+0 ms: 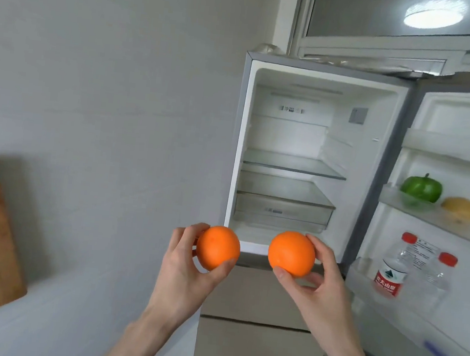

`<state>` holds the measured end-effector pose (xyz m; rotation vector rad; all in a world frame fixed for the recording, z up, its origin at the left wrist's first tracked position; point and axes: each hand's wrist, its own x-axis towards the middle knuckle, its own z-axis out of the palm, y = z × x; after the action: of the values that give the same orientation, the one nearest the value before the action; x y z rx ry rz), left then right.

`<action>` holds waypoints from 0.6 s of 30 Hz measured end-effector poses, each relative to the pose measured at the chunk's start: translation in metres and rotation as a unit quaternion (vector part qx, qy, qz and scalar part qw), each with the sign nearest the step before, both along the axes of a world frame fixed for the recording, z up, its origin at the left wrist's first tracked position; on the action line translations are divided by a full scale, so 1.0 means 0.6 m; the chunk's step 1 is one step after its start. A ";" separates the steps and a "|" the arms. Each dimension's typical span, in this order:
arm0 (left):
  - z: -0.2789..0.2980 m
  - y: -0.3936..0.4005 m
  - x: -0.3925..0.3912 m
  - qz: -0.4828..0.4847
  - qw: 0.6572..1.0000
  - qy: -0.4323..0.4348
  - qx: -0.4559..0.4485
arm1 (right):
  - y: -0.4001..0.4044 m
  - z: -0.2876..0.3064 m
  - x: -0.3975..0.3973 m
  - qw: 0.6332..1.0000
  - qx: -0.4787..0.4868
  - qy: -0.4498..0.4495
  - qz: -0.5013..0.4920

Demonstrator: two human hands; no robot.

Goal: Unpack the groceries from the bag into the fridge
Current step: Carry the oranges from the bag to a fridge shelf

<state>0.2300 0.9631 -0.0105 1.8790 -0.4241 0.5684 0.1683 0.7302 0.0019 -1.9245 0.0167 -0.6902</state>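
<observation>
Left hand (181, 262) gripping round, smooth orange (218, 247); right hand (323, 278) gripping second orange (291, 253). Both below open fridge (312, 157) compartment.

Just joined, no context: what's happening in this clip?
A person stands at an open fridge, an orange in each hand. The left hand grips the left orange; the right hand grips the right orange. Both are held in front of the fridge, below its opening, not yet inside. The glass shelves look bare. The door racks already hold a green pepper, a yellow fruit and two water bottles.
</observation>
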 end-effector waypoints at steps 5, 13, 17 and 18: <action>0.010 -0.064 0.112 -0.044 0.999 -0.005 0.007 | -0.049 0.011 0.083 0.999 0.000 -0.006 -0.041; 0.031 -0.174 0.282 -0.070 0.997 -0.026 0.015 | -0.136 0.002 0.239 0.996 0.000 -0.013 -0.089; 0.034 -0.231 0.362 -0.064 0.998 -0.024 0.012 | -0.189 0.007 0.319 0.997 0.011 -0.015 -0.074; 0.037 -0.246 0.383 -0.059 0.998 -0.024 0.012 | -0.204 0.011 0.340 0.997 0.015 -0.018 -0.071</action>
<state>0.4595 0.8156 0.0117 1.8530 -0.5719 0.5316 0.3726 0.6078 0.0085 -1.8939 0.1416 -0.8145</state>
